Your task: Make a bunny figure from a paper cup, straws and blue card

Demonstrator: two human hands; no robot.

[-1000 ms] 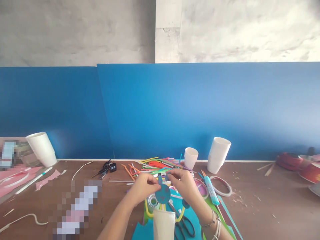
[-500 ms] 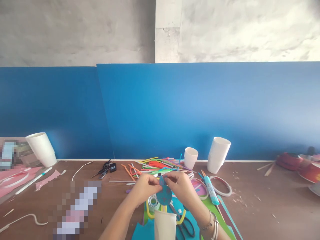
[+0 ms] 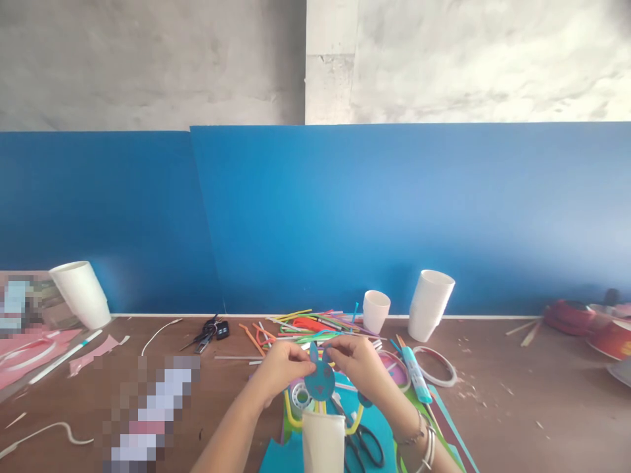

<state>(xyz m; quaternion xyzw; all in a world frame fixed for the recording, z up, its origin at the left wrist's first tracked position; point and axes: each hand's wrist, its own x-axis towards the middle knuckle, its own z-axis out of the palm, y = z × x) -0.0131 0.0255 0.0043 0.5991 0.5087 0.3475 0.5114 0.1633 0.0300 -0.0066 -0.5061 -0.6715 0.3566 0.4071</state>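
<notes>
A round blue paper rabbit head (image 3: 319,381) with two upright ears and a small drawn face stands above a white paper cup (image 3: 323,441). Pale straws link the head to the cup, and yellow bent straws (image 3: 294,420) stick out from the cup's sides. My left hand (image 3: 284,371) pinches the rabbit head at the base of its left ear. With thumb and fingertips closed, my right hand (image 3: 355,361) grips the right ear. Behind the cup lie a tape roll (image 3: 301,396) and dark-handled scissors (image 3: 369,445), partly covered.
Blue paper sheets (image 3: 280,456) lie beneath the cup. Coloured pipe cleaners and straws (image 3: 315,323) are heaped behind my hands. A glue tube (image 3: 417,374), single cup (image 3: 376,311), stacked cups (image 3: 431,305) and white coil (image 3: 436,366) sit right; keys (image 3: 211,332) lie left.
The rabbit head and cup have shifted slightly left, and the head a little lower. My right hand's fingers have moved slightly away from the middle, and the right ear stands further from the left one.
</notes>
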